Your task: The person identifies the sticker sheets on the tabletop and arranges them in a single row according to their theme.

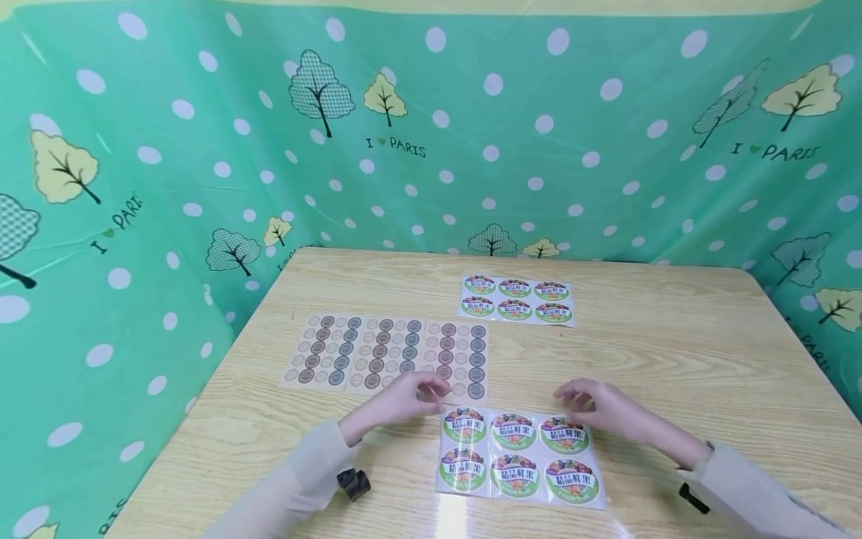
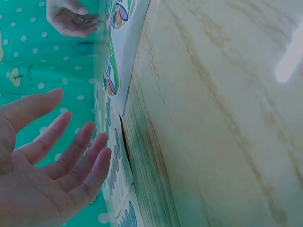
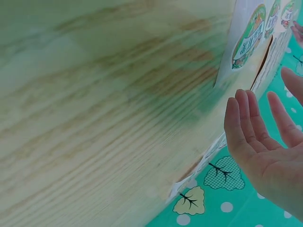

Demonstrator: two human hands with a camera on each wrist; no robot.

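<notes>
We see the nearest fruit-sticker sheet (image 1: 489, 449) flat on the table (image 1: 673, 337). By its far left corner hovers the left hand (image 1: 407, 397), by its far right the right hand (image 1: 609, 410), both loosely open; we cannot quite tell their height. Beyond it lies another fruit sheet (image 1: 515, 299).

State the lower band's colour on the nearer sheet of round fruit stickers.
Green on all six stickers; it shows best in the head view.
</notes>
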